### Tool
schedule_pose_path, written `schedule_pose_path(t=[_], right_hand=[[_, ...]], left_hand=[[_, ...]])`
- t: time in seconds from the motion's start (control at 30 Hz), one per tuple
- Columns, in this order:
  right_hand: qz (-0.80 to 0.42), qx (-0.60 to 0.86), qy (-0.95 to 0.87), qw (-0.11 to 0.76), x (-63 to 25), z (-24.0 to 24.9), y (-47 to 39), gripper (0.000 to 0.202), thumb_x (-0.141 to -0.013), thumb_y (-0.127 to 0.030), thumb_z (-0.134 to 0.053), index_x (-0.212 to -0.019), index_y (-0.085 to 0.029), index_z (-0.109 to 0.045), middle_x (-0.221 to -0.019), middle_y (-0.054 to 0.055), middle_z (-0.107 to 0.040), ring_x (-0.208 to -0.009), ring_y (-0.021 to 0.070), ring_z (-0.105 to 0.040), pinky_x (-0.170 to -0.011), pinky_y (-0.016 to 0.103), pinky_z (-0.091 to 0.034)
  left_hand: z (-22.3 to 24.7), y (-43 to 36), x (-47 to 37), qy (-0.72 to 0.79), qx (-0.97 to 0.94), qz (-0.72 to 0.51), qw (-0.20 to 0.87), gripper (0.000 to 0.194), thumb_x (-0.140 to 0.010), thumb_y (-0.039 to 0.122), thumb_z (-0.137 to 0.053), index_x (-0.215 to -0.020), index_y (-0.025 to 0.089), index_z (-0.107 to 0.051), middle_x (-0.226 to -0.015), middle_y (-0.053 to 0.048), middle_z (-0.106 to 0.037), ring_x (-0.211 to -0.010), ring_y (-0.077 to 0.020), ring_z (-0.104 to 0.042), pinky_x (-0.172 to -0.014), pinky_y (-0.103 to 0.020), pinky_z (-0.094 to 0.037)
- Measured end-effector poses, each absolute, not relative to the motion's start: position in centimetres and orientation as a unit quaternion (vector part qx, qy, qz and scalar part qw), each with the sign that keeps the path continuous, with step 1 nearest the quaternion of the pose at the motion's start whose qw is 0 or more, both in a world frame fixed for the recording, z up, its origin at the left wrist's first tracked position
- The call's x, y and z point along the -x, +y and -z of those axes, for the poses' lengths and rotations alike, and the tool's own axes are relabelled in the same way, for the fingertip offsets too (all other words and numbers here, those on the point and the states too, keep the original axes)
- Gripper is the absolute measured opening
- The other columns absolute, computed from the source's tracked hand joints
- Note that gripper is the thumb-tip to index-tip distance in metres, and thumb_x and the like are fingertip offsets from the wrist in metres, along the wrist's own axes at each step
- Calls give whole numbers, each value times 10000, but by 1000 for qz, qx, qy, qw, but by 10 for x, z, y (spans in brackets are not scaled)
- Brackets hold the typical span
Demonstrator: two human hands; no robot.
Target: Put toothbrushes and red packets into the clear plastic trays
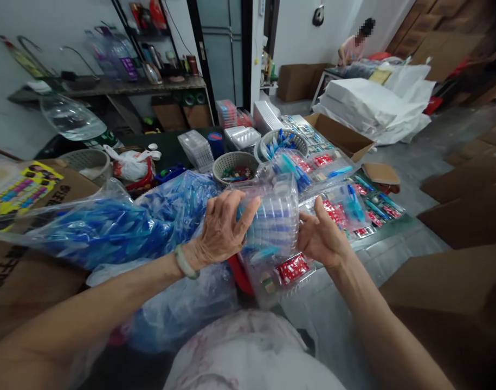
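Observation:
A stack of clear plastic blister trays (276,216) is up in front of me, above the work table. My left hand (225,227) grips its left side, with the thumb across the front and the fingertips partly hidden behind it. At the stack's right edge is my right hand (323,235), thumb raised and fingers loosely apart; its fingertips appear to touch the edge. Beneath the stack lie clear packs holding red patterned pieces (293,269). More filled packs with blue pens (353,203) spread out to the right.
A large bag of blue pens (121,225) lies to my left. Farther back stand a basket of small parts (234,167), a basket of blue pens (282,142) and an open carton (341,135). Cardboard boxes (446,292) are at my right. A person (352,49) works in the background.

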State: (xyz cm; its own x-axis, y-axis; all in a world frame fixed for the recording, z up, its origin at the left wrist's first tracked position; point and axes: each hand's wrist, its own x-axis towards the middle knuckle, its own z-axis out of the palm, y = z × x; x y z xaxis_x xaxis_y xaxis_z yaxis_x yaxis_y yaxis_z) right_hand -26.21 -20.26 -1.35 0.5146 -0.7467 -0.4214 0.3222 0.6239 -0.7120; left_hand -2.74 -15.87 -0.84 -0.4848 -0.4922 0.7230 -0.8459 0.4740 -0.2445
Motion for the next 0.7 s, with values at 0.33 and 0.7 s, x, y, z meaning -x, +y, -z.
schedule_pose_path(t=[0.33,0.7], right_hand=[[277,231,435,825,270,25,-198,695,-723,-804,-425,-867,-159,-642,-801,95,-641,-732,219,-594,-701,390,-470],[368,215,443,789,276,43,-201,442,-777,-611,-558,-799,-185,-674,-754,72,-648,-697,189,-582,-709,340,-482]], left_hand=[[40,-182,1,-870,-264,-332,254,511,-780,180,-610,-1236,323,-430,-1215,-93,-513,-1203,-282,-453,-927,-453,-389],[54,-236,-1,-897,-172,-279,295,394,-772,178,-625,-1103,372,-535,-1147,-21,-598,-1206,-243,-478,-1007,-474,-345]])
